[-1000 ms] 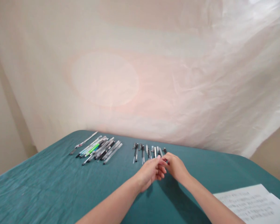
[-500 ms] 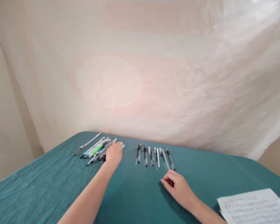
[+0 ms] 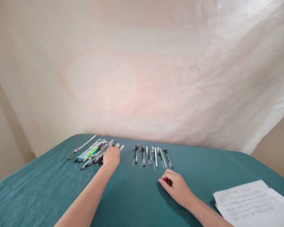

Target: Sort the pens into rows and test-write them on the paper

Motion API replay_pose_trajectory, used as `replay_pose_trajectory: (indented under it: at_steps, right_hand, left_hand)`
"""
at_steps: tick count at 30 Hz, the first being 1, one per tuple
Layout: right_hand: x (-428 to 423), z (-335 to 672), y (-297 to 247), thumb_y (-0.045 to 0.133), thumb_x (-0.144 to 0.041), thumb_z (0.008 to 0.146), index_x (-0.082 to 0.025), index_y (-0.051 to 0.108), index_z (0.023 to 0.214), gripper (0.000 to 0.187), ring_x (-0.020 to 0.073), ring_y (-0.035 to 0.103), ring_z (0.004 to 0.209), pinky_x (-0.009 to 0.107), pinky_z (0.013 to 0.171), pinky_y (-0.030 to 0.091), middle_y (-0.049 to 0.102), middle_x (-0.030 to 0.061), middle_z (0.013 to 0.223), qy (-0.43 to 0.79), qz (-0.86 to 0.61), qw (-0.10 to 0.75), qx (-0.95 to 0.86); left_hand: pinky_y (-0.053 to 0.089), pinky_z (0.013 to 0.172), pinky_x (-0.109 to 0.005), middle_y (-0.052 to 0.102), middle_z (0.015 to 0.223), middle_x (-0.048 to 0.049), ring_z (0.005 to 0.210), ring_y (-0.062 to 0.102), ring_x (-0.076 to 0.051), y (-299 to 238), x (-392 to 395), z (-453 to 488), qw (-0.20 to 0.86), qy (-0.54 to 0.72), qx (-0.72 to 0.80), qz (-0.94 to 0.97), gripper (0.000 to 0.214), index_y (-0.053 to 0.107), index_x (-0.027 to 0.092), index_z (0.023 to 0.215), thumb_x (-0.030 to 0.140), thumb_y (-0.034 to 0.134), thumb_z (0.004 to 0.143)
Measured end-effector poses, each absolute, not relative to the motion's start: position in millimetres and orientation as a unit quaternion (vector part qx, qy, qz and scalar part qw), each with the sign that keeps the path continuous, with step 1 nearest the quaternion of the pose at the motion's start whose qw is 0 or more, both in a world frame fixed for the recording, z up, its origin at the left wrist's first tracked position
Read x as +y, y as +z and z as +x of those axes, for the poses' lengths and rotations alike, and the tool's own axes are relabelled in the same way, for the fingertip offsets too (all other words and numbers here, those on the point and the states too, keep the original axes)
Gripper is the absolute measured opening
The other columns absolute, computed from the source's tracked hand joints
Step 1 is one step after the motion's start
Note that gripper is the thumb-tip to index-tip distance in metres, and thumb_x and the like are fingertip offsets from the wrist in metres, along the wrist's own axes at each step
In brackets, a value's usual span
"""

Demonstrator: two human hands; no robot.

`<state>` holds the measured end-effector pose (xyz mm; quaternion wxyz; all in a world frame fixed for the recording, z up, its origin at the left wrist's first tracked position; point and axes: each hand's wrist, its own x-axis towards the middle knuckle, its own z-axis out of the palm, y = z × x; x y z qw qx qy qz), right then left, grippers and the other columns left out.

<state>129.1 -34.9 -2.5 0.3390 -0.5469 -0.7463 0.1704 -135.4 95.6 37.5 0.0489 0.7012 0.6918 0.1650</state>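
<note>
A loose heap of pens [image 3: 92,153], mostly clear and grey with a green one among them, lies at the back left of the teal tablecloth [image 3: 137,201]. My left hand [image 3: 111,157] rests on the heap's right end with its fingers curled over pens; what it grips is hidden. To the right, a neat row of pens [image 3: 151,155] lies side by side. My right hand [image 3: 174,186] rests on the cloth just in front of that row, fingers curled loosely, with nothing visible in it.
Printed white sheets of paper [image 3: 253,203] lie at the front right corner of the table. A wrinkled pale sheet [image 3: 144,78] hangs as a backdrop behind the table's far edge.
My hands were together at the row of pens. The left hand then went left to the heap and stays there. The right hand drew back toward me onto the cloth.
</note>
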Motion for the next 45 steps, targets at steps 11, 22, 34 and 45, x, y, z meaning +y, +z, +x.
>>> replay_pose_trajectory:
  at_steps: [11,22,34,45]
  right_hand:
    - [-24.4,140.7,-2.6,0.04,-0.047,0.081,-0.015,0.058,0.065,0.039,0.0107,0.044,0.048,0.022,0.047,0.032,0.048,-0.0012,0.053,0.325,-0.556,0.495,-0.583]
    - [-19.3,150.2,0.1,0.056,-0.047,0.071,-0.015,0.059,0.068,0.032,0.0071,0.036,0.043,0.019,0.041,0.027,0.042,-0.0048,0.048,0.482,-0.48,0.612,-0.402]
    - [-20.2,151.8,-0.5,0.057,-0.048,0.069,-0.016,0.052,0.058,0.034,0.0074,0.036,0.046,0.02,0.044,0.028,0.046,-0.0044,0.05,0.407,-0.531,0.573,-0.473]
    - [-21.3,150.3,-1.1,0.054,-0.047,0.072,-0.016,0.048,0.056,0.035,0.0072,0.033,0.045,0.02,0.044,0.026,0.043,-0.0051,0.047,0.421,-0.516,0.55,-0.505]
  left_hand:
    - [0.042,0.054,-0.021,0.06,0.078,-0.0043,0.059,0.055,-0.008,54.5,24.9,-31.4,0.542,0.251,0.428,0.679,0.022,0.054,0.013,0.086,0.03,0.04,0.082]
    - [0.028,0.043,-0.014,0.051,0.065,-0.0012,0.048,0.045,-0.004,29.1,-7.6,21.3,0.849,0.237,0.319,0.348,0.011,0.052,0.012,0.081,0.022,0.047,0.079]
    - [0.01,0.039,-0.016,0.043,0.057,0.0048,0.041,0.028,-0.001,7.6,-12.4,28.7,0.811,0.31,0.315,0.383,0.032,0.045,0.014,0.071,0.043,0.059,0.069]
    - [0.0,0.039,-0.019,0.024,0.049,0.0117,0.034,0.013,-0.001,15.6,-15.8,24.4,0.8,0.256,0.333,0.428,0.035,0.036,0.021,0.075,0.053,0.048,0.071]
